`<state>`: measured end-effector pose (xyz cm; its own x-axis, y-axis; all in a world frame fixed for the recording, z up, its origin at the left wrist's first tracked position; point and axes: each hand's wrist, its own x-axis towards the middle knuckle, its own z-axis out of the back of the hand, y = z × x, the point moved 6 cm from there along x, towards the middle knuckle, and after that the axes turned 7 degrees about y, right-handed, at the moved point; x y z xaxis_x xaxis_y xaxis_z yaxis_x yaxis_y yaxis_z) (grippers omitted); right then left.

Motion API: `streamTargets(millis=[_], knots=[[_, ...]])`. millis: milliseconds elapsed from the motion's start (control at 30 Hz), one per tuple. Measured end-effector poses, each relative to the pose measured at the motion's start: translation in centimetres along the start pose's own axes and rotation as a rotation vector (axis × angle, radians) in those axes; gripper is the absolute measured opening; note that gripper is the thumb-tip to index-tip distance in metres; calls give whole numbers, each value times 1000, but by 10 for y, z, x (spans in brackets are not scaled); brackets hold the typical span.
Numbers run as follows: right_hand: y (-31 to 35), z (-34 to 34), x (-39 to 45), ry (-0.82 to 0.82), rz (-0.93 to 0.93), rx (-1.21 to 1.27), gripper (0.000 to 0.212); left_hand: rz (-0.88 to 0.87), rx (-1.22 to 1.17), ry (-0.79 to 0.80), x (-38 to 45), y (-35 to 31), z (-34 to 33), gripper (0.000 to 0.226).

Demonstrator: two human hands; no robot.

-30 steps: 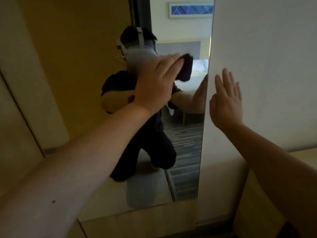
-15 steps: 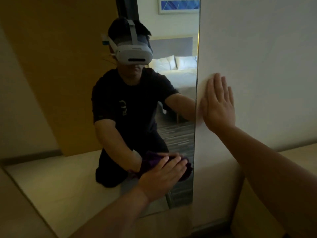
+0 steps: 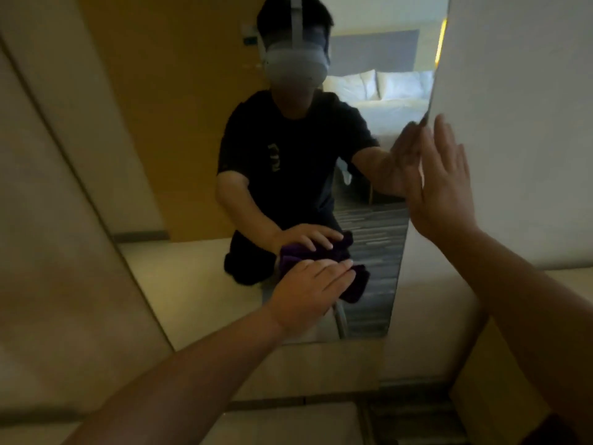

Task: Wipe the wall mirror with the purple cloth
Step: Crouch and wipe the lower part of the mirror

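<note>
A tall wall mirror (image 3: 179, 149) fills the middle of the head view and reflects a kneeling person with a headset. My left hand (image 3: 308, 293) presses a bunched purple cloth (image 3: 357, 284) flat against the glass near the mirror's lower right part. Most of the cloth is hidden under my palm; its reflection shows just above. My right hand (image 3: 439, 187) lies flat and empty, fingers up and spread, at the mirror's right edge where it meets the pale wall (image 3: 519, 123).
A beige panel (image 3: 57, 252) borders the mirror on the left. Below the mirror runs a wooden ledge (image 3: 321, 364). A light wooden surface (image 3: 494, 380) stands at the lower right. A bed with white pillows appears only as a reflection.
My left hand swept the cloth from head height down to the lower part of the mirror and now sits there. The right hand stayed flat at the mirror's edge. The view shifted.
</note>
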<state>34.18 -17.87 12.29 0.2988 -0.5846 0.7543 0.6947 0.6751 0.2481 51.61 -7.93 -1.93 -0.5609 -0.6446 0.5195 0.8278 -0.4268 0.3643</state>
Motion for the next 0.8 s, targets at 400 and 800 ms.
streamTargets(millis=[400, 800], knots=[[155, -152, -98, 233, 347, 76, 47, 1625, -1299, -97, -252, 75, 63, 30], [184, -144, -82, 213, 372, 32, 35, 1637, -2237, -505, -274, 43, 48, 45]])
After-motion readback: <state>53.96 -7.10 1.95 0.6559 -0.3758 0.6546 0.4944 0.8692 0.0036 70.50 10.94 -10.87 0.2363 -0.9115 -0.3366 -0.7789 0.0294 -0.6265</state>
